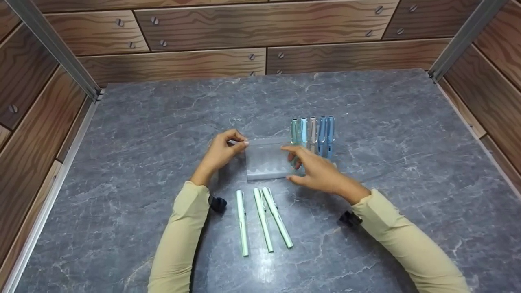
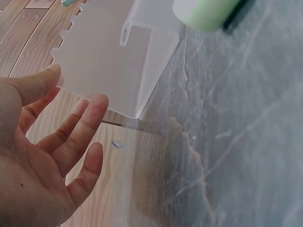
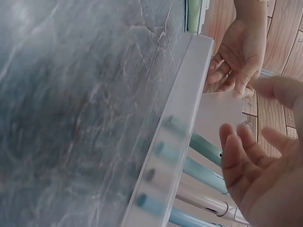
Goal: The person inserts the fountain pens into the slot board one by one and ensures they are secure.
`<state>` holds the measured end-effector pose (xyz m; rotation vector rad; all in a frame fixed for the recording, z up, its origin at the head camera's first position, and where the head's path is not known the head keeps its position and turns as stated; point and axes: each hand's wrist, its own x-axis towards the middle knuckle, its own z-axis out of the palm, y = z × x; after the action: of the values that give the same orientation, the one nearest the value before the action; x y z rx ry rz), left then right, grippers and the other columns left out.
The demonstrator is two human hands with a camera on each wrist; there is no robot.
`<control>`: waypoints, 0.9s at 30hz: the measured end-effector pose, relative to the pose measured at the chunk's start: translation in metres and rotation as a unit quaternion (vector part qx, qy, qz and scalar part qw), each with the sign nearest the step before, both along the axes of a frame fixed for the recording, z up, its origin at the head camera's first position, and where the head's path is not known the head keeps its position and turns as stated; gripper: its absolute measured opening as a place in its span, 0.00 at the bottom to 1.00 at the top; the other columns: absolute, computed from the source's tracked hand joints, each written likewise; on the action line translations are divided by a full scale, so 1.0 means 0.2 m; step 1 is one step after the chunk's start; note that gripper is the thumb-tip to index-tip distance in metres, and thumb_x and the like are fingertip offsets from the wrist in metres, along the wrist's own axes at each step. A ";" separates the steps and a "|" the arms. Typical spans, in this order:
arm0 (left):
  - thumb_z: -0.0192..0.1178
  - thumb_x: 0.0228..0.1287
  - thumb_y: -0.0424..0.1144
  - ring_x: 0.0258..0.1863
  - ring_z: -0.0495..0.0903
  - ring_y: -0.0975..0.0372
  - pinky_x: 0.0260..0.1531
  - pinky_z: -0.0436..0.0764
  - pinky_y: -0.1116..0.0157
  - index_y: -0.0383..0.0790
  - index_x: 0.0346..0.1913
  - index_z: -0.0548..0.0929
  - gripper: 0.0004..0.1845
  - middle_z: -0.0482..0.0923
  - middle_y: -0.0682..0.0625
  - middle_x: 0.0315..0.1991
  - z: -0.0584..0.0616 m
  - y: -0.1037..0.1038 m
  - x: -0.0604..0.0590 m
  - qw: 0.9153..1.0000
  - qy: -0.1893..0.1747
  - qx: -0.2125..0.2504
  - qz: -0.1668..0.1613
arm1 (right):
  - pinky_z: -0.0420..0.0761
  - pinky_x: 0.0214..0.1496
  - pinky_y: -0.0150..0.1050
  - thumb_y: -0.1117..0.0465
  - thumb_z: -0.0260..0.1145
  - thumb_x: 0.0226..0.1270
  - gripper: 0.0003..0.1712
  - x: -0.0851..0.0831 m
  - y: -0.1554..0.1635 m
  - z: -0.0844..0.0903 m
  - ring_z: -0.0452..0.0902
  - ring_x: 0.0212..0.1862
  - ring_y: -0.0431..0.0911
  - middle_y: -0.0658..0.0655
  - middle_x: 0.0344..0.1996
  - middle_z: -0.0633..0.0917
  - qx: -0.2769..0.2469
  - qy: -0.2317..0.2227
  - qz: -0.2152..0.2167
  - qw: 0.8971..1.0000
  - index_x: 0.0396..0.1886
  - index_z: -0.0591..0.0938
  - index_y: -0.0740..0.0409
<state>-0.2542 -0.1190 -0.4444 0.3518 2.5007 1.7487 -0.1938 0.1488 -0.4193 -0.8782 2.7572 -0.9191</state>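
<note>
A translucent plastic pen stand (image 1: 266, 177) with a notched back edge (image 2: 71, 27) lies in front of me. My left hand (image 1: 220, 152) pinches its left back corner between thumb and fingertips. Over its right part is my right hand (image 1: 317, 171), fingers loosely bent and apart, holding nothing. Several pens lie side by side in the stand's right half: a dark green pen (image 3: 206, 149), a light blue pen (image 3: 201, 174), a greyish-pink pen (image 3: 202, 201) and blue ones (image 1: 322, 132). The right hand partly hides them in the head view.
Three light green pens lie on the marbled table between my forearms: a left pen (image 1: 241, 224), a middle pen (image 1: 263, 221) and a right pen (image 1: 278, 219). Wood-patterned panels (image 1: 260, 28) with metal corner posts (image 1: 464, 40) surround the table.
</note>
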 end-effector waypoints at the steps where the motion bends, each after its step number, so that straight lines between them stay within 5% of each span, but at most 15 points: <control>1: 0.63 0.62 0.33 0.28 0.80 0.64 0.32 0.81 0.68 0.30 0.38 0.81 0.07 0.83 0.42 0.38 0.00 0.00 0.00 1.000 0.001 -0.001 -0.001 | 0.81 0.46 0.43 0.60 0.71 0.58 0.43 0.00 0.00 0.00 0.78 0.46 0.48 0.57 0.49 0.78 0.003 -0.013 0.010 1.000 0.71 0.62 0.55; 9: 0.64 0.62 0.32 0.27 0.78 0.68 0.31 0.78 0.72 0.30 0.38 0.81 0.07 0.83 0.42 0.36 0.00 0.00 0.00 1.000 0.002 -0.006 -0.002 | 0.78 0.52 0.50 0.56 0.71 0.59 0.41 0.01 0.00 -0.01 0.75 0.52 0.51 0.56 0.52 0.76 0.033 -0.083 0.063 0.994 0.71 0.64 0.50; 16: 0.64 0.62 0.33 0.27 0.78 0.68 0.34 0.80 0.67 0.29 0.39 0.81 0.08 0.84 0.40 0.37 -0.01 0.00 -0.01 1.000 0.004 -0.003 -0.003 | 0.77 0.54 0.50 0.55 0.71 0.59 0.41 0.02 0.00 -0.02 0.75 0.52 0.53 0.59 0.53 0.75 0.033 -0.113 0.106 0.987 0.71 0.64 0.49; 19: 0.64 0.63 0.34 0.30 0.81 0.64 0.37 0.82 0.62 0.29 0.40 0.81 0.09 0.84 0.38 0.40 0.00 0.00 -0.01 1.000 -0.004 -0.012 -0.003 | 0.78 0.52 0.48 0.53 0.71 0.59 0.41 0.02 -0.02 -0.02 0.75 0.50 0.51 0.59 0.52 0.76 0.041 -0.123 0.120 0.984 0.70 0.65 0.49; 27: 0.64 0.62 0.33 0.27 0.79 0.69 0.31 0.78 0.73 0.31 0.38 0.81 0.07 0.84 0.42 0.37 -0.01 0.00 -0.01 1.000 0.003 -0.010 -0.002 | 0.78 0.49 0.39 0.54 0.72 0.58 0.40 0.02 -0.05 -0.06 0.76 0.46 0.47 0.57 0.48 0.78 0.059 -0.143 0.149 0.977 0.69 0.66 0.52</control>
<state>-0.2561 -0.1199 -0.4458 0.3609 2.5173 1.7218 -0.1890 0.1389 -0.4313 -1.0134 2.3309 -0.7531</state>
